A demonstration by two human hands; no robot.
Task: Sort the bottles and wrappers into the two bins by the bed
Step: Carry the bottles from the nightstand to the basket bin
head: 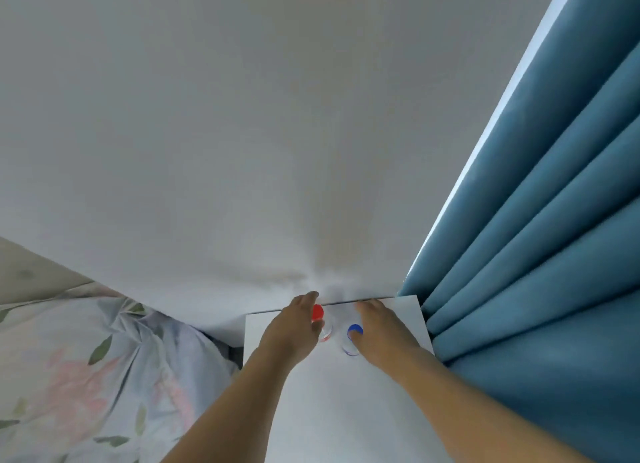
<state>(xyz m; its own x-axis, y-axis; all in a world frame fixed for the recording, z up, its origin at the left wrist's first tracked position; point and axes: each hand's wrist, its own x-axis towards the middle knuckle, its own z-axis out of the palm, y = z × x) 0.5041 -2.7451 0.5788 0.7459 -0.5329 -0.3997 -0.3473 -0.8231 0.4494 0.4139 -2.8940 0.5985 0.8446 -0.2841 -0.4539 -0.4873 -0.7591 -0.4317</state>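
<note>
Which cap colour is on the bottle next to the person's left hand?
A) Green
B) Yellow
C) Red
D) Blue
C: the left hand reaches around the bottle with the red cap on the white table, while the right hand is at the bottle with the blue cap.
</note>
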